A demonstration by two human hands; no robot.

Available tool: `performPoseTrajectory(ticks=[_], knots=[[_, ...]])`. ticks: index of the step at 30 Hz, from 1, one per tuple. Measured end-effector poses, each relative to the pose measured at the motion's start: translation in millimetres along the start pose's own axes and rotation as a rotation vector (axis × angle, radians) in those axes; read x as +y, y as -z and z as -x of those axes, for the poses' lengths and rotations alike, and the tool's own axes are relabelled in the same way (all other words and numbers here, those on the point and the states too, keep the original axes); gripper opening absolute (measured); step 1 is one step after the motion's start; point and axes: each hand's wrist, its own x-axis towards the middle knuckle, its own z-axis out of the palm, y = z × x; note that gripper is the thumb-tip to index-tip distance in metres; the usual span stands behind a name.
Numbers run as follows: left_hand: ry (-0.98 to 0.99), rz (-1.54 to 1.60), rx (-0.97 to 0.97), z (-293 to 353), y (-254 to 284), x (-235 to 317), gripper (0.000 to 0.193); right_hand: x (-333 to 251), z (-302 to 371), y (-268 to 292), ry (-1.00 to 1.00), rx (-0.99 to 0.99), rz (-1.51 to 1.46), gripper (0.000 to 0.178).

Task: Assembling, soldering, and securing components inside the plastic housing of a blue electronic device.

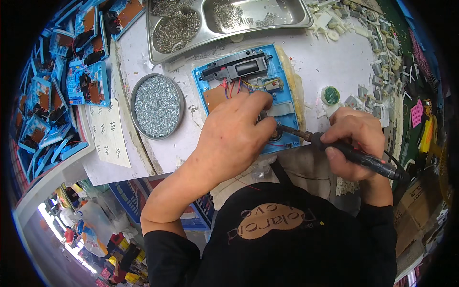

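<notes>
A blue plastic casing (285, 86) lies in front of me, with a black holder (239, 68), a brown circuit board (215, 98), thin coloured wires and a small motor (273, 85) in it. My left hand (234, 129) reaches over the casing, fingers bent together in a pinch near its lower middle; whatever is between the fingertips is hidden. In my right hand (356, 141) is a soldering iron (354, 154), gripped by its dark handle. Its metal tip points left, over a round part at the casing's lower right, close to my left fingertips.
A round bowl of small screws (157, 106) stands left of the casing. Behind it, a metal tray (229, 29) holds springs. Several similar blue casings (86, 81) are piled at far left. Small motors (375, 45) and white plastic parts lie at right, near a small round green-topped item (330, 95).
</notes>
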Motion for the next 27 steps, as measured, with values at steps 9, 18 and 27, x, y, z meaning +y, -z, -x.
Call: performPoseTrajectory(ticks=[9, 18, 27], knots=[[-0.001, -0.006, 0.012, 2, -2, 0, 0.011, -22, 2, 10, -0.188, 0.013, 0.042, 0.019], [-0.030, -0.040, -0.018, 4, 1, -3, 0.020, -24, 57, 29, -0.349, 0.442, -0.139, 0.020], [-0.151, -0.095, 0.115, 16, 1, -6, 0.031, -48, 121, 144, -0.299, 1.048, 0.310, 0.010]])
